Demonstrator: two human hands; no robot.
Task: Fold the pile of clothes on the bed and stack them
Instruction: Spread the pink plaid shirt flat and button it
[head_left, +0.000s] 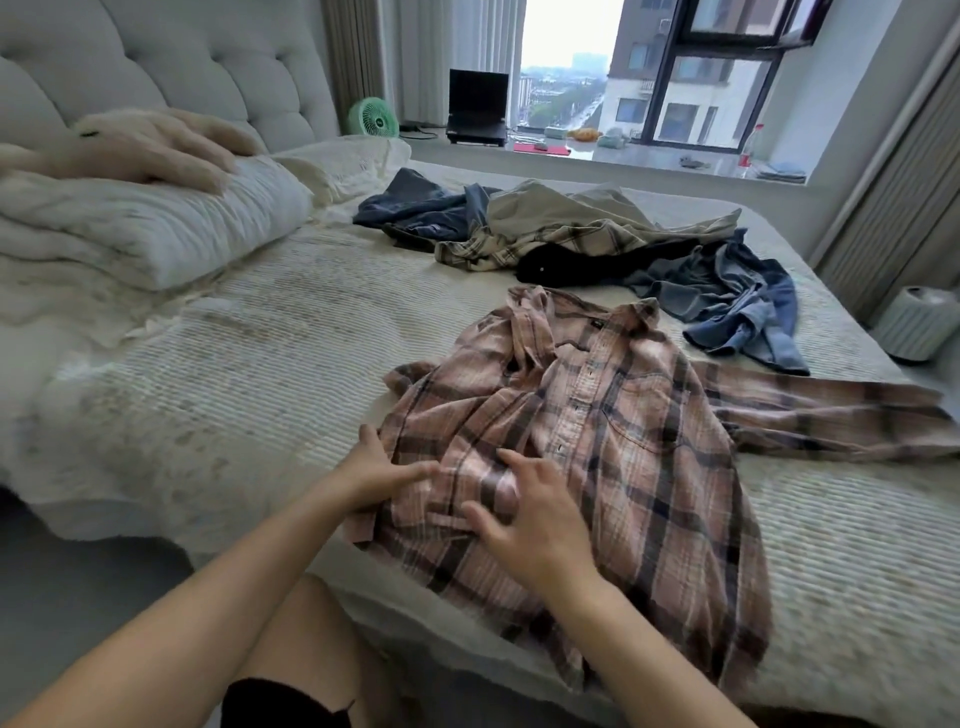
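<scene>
A pink and brown plaid shirt (613, 441) lies spread front-up on the bed (249, 364), one sleeve stretched out to the right. My left hand (379, 467) rests on the shirt's left edge with its fingers spread. My right hand (524, 514) lies flat on the lower front of the shirt, fingers straight and apart. Further back lies the pile: a beige plaid shirt (561, 239), a dark blue garment (415, 205), a black garment (566, 267) and a blue denim shirt (737, 306).
Pillows (156, 228) and a plush toy (150, 145) lie at the head of the bed on the left. On the window ledge behind stand a green fan (373, 118) and a laptop (477, 106). A white round bin (919, 322) stands at the right.
</scene>
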